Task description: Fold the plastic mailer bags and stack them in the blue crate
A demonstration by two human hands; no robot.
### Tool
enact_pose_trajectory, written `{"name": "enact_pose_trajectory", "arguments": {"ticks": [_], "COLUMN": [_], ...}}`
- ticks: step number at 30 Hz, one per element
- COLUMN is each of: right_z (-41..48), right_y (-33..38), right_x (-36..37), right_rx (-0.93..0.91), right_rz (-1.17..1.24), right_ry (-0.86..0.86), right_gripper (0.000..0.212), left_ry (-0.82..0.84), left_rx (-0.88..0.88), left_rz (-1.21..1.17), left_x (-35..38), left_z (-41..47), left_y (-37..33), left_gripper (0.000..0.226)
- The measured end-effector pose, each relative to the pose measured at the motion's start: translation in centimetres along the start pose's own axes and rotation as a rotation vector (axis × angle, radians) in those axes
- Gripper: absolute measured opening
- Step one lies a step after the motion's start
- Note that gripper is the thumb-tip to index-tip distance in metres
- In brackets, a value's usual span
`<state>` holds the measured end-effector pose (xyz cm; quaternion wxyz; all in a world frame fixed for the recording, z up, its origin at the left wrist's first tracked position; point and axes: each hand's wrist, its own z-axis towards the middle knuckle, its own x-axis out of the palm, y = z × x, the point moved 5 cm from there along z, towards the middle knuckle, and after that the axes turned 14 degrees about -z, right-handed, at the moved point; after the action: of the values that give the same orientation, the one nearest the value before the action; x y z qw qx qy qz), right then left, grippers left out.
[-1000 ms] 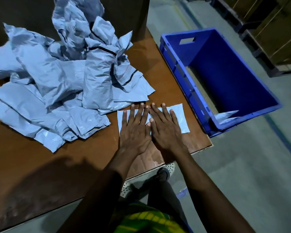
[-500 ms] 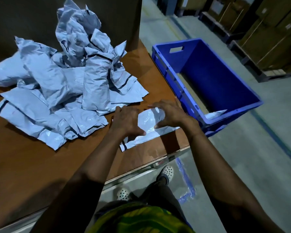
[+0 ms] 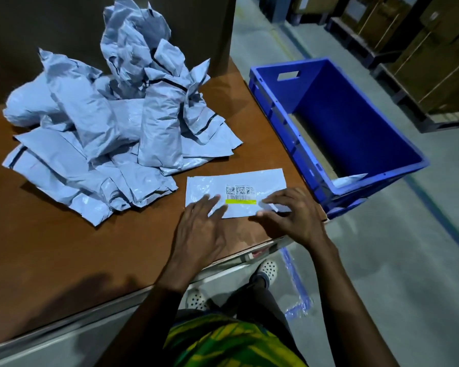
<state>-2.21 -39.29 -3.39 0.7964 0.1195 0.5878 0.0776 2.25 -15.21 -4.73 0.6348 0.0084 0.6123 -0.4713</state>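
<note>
A folded pale grey mailer bag (image 3: pixel 239 181) lies flat near the table's right front corner, showing a barcode label and a yellow strip. My left hand (image 3: pixel 199 229) rests on its lower left part with straight fingers. My right hand (image 3: pixel 294 218) pinches the bag's lower right corner between thumb and index finger. A heap of crumpled grey mailer bags (image 3: pixel 104 133) lies to the left and behind. The blue crate (image 3: pixel 276 112) stands right of the table, lower down, with a pale bag (image 3: pixel 351 179) showing in its near corner.
The brown table (image 3: pixel 64 247) ends just right of the flat bag and close in front of my hands. A dark board (image 3: pixel 37 27) rises behind the heap. Cardboard boxes on pallets (image 3: pixel 435 62) stand beyond the crate on the concrete floor.
Both hands pressed the bag flat, then lifted and turned it over. It now lies flat again with the label side up, and the hands sit at its lower edge.
</note>
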Motion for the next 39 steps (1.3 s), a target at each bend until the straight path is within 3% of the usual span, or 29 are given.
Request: {"name": "enact_pose_trajectory", "arguments": {"ticks": [3,5,10,20,27,31,34,39], "right_z": [1.9,3.4,2.5,2.0,2.1,1.9,2.9,3.0], "right_y": [2.3,3.9,5.0,4.7,4.5,4.3,6.5,9.7], "right_x": [0.0,1.4,6.0,6.2,5.8,5.5,5.6,7.9], "right_rx": [0.005,0.032,0.088,0.134,0.159,0.179,0.088,-0.014], "right_rz": [-0.030,-0.066,-0.202,-0.339,-0.329,-0.288,-0.270,-0.229], "right_ry": [-0.109,-0.080,0.187,0.172,0.235,0.241,0.142,0.151], "right_gripper": [0.021,0.029,0.056,0.061,0.064,0.063,0.056,0.054], "left_ry": [-0.062,-0.035,0.119,0.110,0.103,0.005,-0.013,0.037], "left_rx": [-0.014,-0.039,-0.109,-0.131,-0.135,-0.205,-0.143,-0.156], "left_rz": [-0.045,-0.014,0.086,0.188,0.127,0.046,0.030,0.070], "left_x": [-0.5,0.1,3.3,3.7,2.8,0.5,0.2,1.8], "left_z": [1.5,3.4,4.2,4.2,4.1,3.3,4.0,3.8], "left_y": [-0.3,-0.4,1.3,2.5,4.1,5.4,4.0,5.0], "left_gripper": [0.058,0.058,0.064,0.061,0.064,0.061,0.059,0.063]}}
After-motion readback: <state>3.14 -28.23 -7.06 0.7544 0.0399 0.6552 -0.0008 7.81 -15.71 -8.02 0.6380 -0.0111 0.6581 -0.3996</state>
